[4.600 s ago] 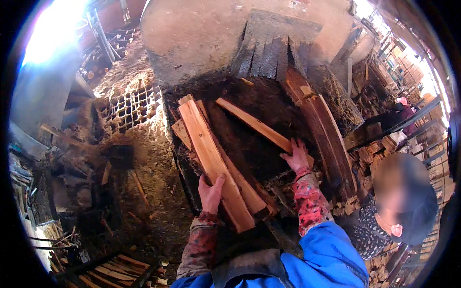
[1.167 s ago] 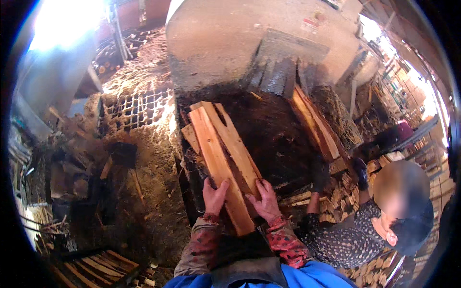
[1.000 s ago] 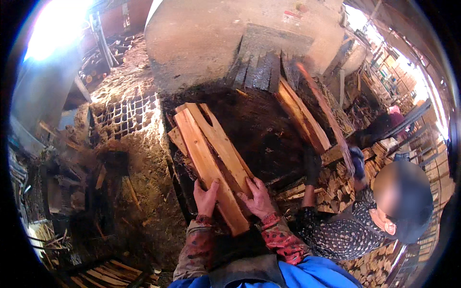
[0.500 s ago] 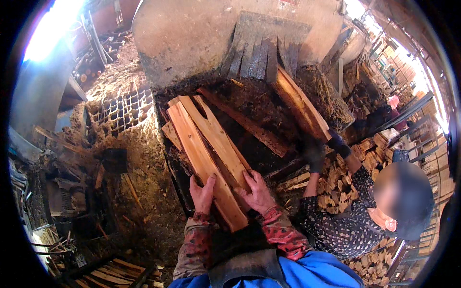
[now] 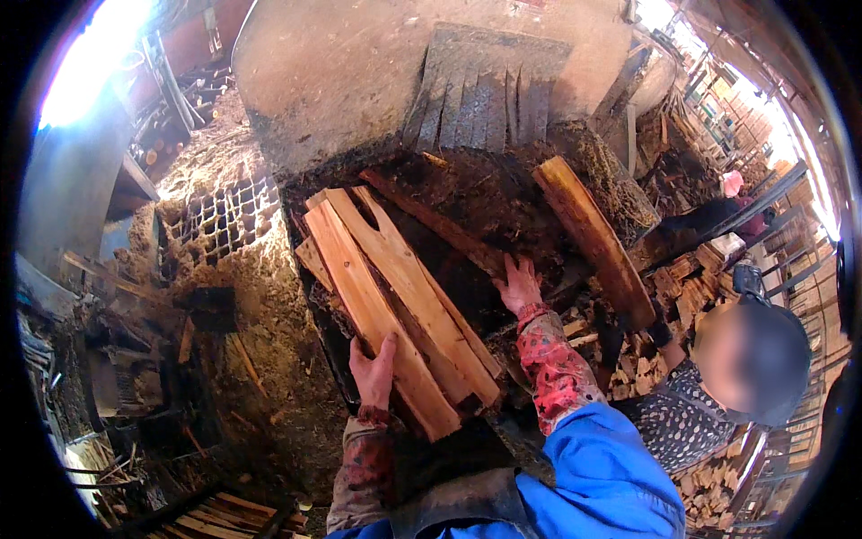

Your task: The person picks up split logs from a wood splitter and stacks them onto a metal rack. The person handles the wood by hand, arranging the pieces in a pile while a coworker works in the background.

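Observation:
My left hand [image 5: 371, 373] grips the left edge of a long reddish wooden plank [image 5: 373, 310], thumb on top and fingers mostly hidden. Next to that plank, on its right, lies a paler board [image 5: 417, 278] with a notch at its far end, over other pieces. My right hand [image 5: 519, 286] is open, fingers spread, at the near end of a dark bark-edged strip [image 5: 440, 220]; whether it touches the strip I cannot tell. All of this wood rests on a dark, debris-covered table [image 5: 337, 355].
On the right, a co-worker [image 5: 678, 418] in a spotted top holds a thick slab [image 5: 597, 242]. A large metal housing [image 5: 332, 81] with a slitted flap [image 5: 485, 103] stands behind. Split wood [image 5: 709, 485] is piled at right. A rusty grid [image 5: 232, 211] is at left.
My right hand has let go of the paler board and moved far right to the dark strip. The co-worker's slab has come out from under the flap, toward the co-worker.

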The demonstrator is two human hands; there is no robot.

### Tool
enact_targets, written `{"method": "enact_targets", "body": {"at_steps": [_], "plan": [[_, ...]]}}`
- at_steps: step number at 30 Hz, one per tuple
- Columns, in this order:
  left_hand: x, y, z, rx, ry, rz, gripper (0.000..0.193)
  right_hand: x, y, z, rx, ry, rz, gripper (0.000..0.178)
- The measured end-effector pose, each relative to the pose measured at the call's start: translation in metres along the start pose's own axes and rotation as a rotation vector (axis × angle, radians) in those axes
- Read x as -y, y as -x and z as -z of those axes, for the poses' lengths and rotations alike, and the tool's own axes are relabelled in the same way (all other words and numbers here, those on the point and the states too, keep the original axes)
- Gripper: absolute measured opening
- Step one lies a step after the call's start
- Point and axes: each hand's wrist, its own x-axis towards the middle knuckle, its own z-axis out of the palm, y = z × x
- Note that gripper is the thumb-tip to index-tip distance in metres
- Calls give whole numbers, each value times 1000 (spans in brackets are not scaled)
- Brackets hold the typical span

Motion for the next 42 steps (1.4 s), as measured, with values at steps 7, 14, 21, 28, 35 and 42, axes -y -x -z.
{"method": "enact_targets", "body": {"at_steps": [7, 14, 21, 28, 35, 42], "plan": [[5, -1, 7, 23, 54, 11, 36, 15, 17, 29, 240, -75, -60, 76], [3, -2, 5, 23, 11, 19, 37, 11, 57, 34, 203, -653, -85, 54], [-1, -1, 7, 22, -51, 25, 39, 61, 121, 93, -155, -555, 168, 52], [3, -3, 7, -20, -82, 24, 44, 119, 161, 90, -1, -563, 269, 70], [-10, 5, 0, -14, -148, 28, 47, 129, 168, 84, 233, -476, 212, 63], [-3, 1, 5, 33, -51, -14, 45, 119, 159, 107, 131, -515, 410, 38]]}}
